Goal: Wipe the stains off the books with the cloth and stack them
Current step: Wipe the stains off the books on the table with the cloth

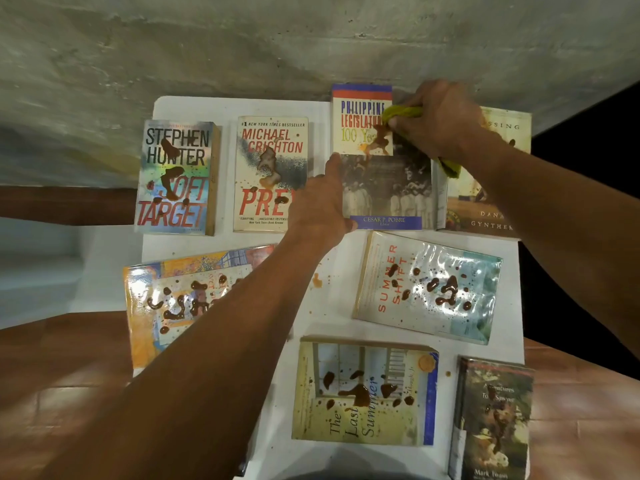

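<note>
Tom Sawyer book overhangs table edge.

Dim, warm indoor light from overhead, pooled on the white table at centre frame. Strong glare on the glossy plastic-wrapped covers of the Summer Shift book and the yellow-orange book. Deep black falloff at the right edge. Wide-angle bending of the concrete wall and the table's edges toward the corners. Slight motion blur on the right hand and green cloth; forearms soft in the foreground. Mild overall softness and compression smear.
</note>
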`<state>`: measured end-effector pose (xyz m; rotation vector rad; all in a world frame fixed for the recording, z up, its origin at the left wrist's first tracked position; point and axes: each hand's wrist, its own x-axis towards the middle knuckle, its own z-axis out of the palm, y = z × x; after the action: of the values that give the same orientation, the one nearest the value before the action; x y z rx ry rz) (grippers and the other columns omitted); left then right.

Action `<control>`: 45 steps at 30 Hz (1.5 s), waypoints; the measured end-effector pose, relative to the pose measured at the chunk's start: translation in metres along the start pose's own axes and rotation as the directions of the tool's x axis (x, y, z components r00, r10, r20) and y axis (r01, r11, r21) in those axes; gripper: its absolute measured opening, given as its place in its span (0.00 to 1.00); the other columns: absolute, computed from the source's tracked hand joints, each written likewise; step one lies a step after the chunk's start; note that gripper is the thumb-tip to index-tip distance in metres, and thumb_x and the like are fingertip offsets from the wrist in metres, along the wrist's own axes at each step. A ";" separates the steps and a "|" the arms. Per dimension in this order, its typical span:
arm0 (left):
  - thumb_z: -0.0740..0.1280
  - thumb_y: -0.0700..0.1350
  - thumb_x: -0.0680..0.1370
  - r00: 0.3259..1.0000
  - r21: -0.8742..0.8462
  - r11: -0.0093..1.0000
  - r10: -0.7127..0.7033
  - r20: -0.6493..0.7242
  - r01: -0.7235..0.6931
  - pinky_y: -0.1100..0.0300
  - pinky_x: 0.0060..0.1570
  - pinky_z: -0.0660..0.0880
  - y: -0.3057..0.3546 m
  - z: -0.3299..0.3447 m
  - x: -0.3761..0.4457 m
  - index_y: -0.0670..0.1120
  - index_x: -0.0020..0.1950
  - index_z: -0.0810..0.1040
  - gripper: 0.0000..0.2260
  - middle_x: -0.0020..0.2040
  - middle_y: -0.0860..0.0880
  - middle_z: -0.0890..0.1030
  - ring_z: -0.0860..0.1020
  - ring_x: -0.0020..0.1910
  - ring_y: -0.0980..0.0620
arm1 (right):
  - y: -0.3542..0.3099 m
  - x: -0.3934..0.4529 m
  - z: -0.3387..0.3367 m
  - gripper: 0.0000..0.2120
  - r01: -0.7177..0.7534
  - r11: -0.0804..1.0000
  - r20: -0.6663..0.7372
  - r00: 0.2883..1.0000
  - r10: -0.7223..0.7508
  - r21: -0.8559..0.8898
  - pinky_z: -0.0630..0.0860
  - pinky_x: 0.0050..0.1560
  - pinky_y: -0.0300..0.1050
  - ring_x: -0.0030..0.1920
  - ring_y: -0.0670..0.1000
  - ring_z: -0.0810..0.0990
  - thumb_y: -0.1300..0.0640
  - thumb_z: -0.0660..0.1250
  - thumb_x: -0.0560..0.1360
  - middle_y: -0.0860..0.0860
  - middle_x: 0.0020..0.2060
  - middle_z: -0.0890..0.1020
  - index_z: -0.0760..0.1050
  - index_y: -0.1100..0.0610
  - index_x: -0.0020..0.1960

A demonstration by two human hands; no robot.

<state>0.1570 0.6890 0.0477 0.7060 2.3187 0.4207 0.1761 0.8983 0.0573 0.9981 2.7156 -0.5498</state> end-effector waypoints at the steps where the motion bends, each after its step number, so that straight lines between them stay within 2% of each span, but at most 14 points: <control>1: 0.79 0.48 0.72 1.000 -0.006 1.000 -0.003 -0.001 0.003 0.53 0.56 0.78 0.000 0.000 0.000 0.51 0.78 0.55 0.43 0.63 0.46 0.78 0.79 0.61 0.43 | 0.001 0.001 0.000 0.22 -0.005 1.000 -0.011 1.000 0.005 0.005 0.72 0.41 0.46 0.45 0.50 0.76 0.40 0.69 0.76 0.51 0.51 0.81 0.79 0.52 0.64; 4: 0.79 0.48 0.71 1.000 0.005 1.000 -0.010 0.006 0.010 0.52 0.56 0.77 0.000 0.001 0.001 0.50 0.79 0.55 0.44 0.63 0.46 0.78 0.79 0.61 0.42 | 0.003 0.005 0.000 0.23 0.028 0.999 0.003 1.000 -0.028 -0.022 0.72 0.42 0.46 0.47 0.50 0.76 0.39 0.70 0.75 0.52 0.54 0.81 0.79 0.52 0.64; 6: 0.80 0.49 0.71 1.000 0.019 1.000 -0.011 0.008 0.011 0.52 0.55 0.77 -0.001 0.001 0.002 0.49 0.79 0.54 0.45 0.62 0.45 0.78 0.79 0.61 0.41 | 0.004 0.006 0.000 0.24 0.031 0.999 0.022 0.999 -0.031 0.027 0.74 0.44 0.46 0.48 0.49 0.77 0.39 0.71 0.74 0.52 0.54 0.81 0.80 0.53 0.63; 11: 0.79 0.49 0.71 1.000 0.024 1.000 -0.013 0.012 0.012 0.52 0.55 0.77 0.000 0.000 0.002 0.49 0.80 0.54 0.45 0.62 0.45 0.78 0.79 0.61 0.42 | 0.002 0.007 0.001 0.19 0.083 0.995 0.022 0.996 -0.084 0.064 0.73 0.46 0.46 0.49 0.49 0.75 0.43 0.71 0.76 0.52 0.55 0.80 0.81 0.53 0.61; 15: 0.79 0.49 0.71 1.000 0.013 1.000 -0.010 0.010 0.010 0.53 0.55 0.77 0.000 0.000 0.001 0.49 0.79 0.54 0.45 0.62 0.46 0.78 0.79 0.61 0.43 | 0.007 0.009 0.001 0.20 0.037 0.994 -0.012 0.999 -0.036 0.104 0.74 0.46 0.45 0.49 0.48 0.76 0.42 0.71 0.75 0.51 0.56 0.81 0.80 0.53 0.62; 18: 0.79 0.49 0.71 1.000 0.018 1.000 -0.011 0.013 0.011 0.53 0.55 0.77 0.000 0.001 0.002 0.50 0.79 0.54 0.45 0.62 0.46 0.78 0.79 0.61 0.43 | 0.009 0.011 0.001 0.20 0.063 0.992 0.031 0.997 -0.066 0.105 0.75 0.48 0.45 0.50 0.48 0.76 0.43 0.72 0.75 0.50 0.55 0.80 0.81 0.53 0.62; 23: 0.80 0.49 0.71 1.000 0.009 1.000 -0.017 0.018 0.017 0.50 0.57 0.77 -0.002 0.002 0.003 0.50 0.80 0.54 0.46 0.62 0.45 0.78 0.78 0.62 0.42 | 0.011 0.017 -0.003 0.21 0.029 0.995 0.040 0.999 -0.033 0.092 0.70 0.41 0.41 0.46 0.47 0.75 0.42 0.72 0.74 0.48 0.51 0.80 0.81 0.52 0.62; 27: 0.79 0.49 0.71 1.000 0.014 1.000 -0.008 0.018 0.008 0.51 0.56 0.77 -0.002 0.001 0.003 0.50 0.80 0.54 0.46 0.63 0.45 0.78 0.78 0.62 0.42 | 0.010 0.016 0.001 0.21 0.033 0.995 0.026 0.999 -0.035 0.090 0.74 0.43 0.44 0.46 0.48 0.76 0.42 0.72 0.74 0.51 0.54 0.82 0.81 0.53 0.62; 31: 0.80 0.49 0.71 1.000 0.009 1.000 -0.017 0.023 0.016 0.49 0.57 0.77 -0.002 0.001 0.003 0.50 0.80 0.54 0.46 0.63 0.45 0.78 0.78 0.62 0.41 | 0.009 0.015 -0.002 0.22 0.061 0.997 0.056 0.996 -0.064 0.053 0.72 0.43 0.45 0.45 0.48 0.76 0.42 0.72 0.74 0.51 0.54 0.82 0.81 0.53 0.63; 34: 0.80 0.49 0.71 1.000 -0.009 1.000 -0.011 0.022 0.011 0.50 0.57 0.77 -0.001 0.000 0.002 0.50 0.79 0.54 0.45 0.63 0.46 0.78 0.78 0.62 0.42 | 0.011 0.015 -0.002 0.21 0.032 0.998 0.002 0.999 -0.032 0.050 0.72 0.40 0.43 0.42 0.48 0.76 0.41 0.72 0.74 0.51 0.50 0.83 0.82 0.53 0.61; 37: 0.79 0.48 0.72 1.000 -0.008 1.000 -0.008 0.022 0.008 0.52 0.57 0.77 0.000 -0.001 0.000 0.50 0.79 0.54 0.44 0.63 0.46 0.78 0.78 0.63 0.43 | 0.013 0.013 -0.004 0.21 0.044 0.998 0.059 0.997 -0.047 0.051 0.68 0.34 0.37 0.44 0.46 0.75 0.42 0.72 0.75 0.51 0.51 0.82 0.81 0.53 0.62; 39: 0.79 0.49 0.72 1.000 -0.007 1.000 -0.010 0.023 0.010 0.52 0.57 0.77 0.000 -0.002 0.000 0.50 0.80 0.54 0.45 0.64 0.46 0.77 0.78 0.63 0.43 | 0.013 0.012 -0.005 0.21 0.050 0.997 0.086 0.995 -0.055 0.062 0.72 0.37 0.39 0.44 0.47 0.76 0.41 0.72 0.74 0.51 0.54 0.83 0.81 0.51 0.63; 45: 0.79 0.48 0.72 0.999 -0.007 1.000 -0.017 0.031 0.017 0.52 0.57 0.76 0.002 -0.003 -0.001 0.50 0.79 0.54 0.44 0.63 0.46 0.77 0.78 0.62 0.43 | 0.012 0.011 -0.005 0.22 0.039 0.998 0.066 0.997 -0.043 0.053 0.74 0.42 0.43 0.44 0.48 0.78 0.41 0.72 0.74 0.52 0.55 0.84 0.81 0.51 0.63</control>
<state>0.1564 0.6900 0.0511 0.6840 2.2917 0.4077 0.1753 0.9155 0.0545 0.9207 2.6810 -0.6521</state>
